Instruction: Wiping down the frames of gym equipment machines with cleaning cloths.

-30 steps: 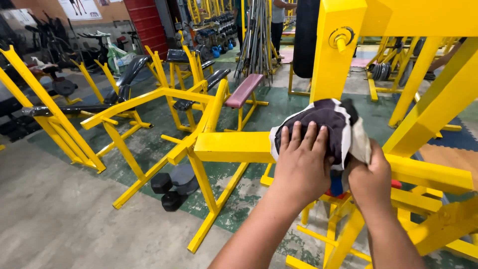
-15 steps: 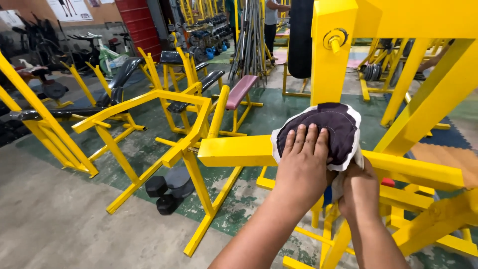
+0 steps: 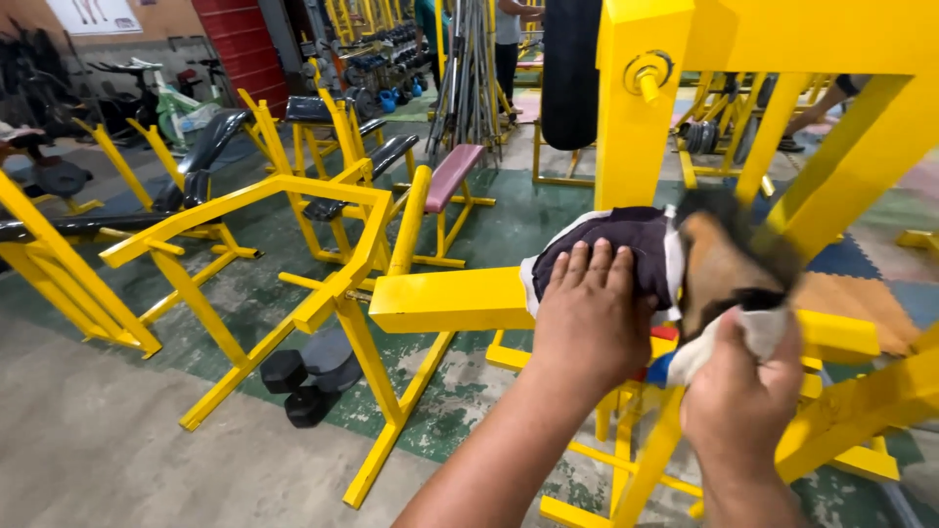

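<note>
My left hand [image 3: 590, 318] lies flat on a dark cloth with a white edge [image 3: 634, 244], pressing it onto the yellow horizontal bar [image 3: 445, 298] of a gym machine. My right hand [image 3: 745, 391] grips the cloth's right end, which is lifted up and blurred by motion, showing a brown underside [image 3: 719, 269]. Both forearms reach in from the bottom of the view.
A yellow upright post with a pin [image 3: 641, 108] rises just behind the cloth. Yellow bench frames [image 3: 274, 215] stand to the left, with black dumbbells [image 3: 308, 376] on the floor below them. A maroon padded bench [image 3: 452, 176] and a person [image 3: 504, 39] are farther back.
My right hand has moved out from under the cloth and pulled its right end up and to the right. My left hand stays pressed on the cloth. The view has drifted rightward.
</note>
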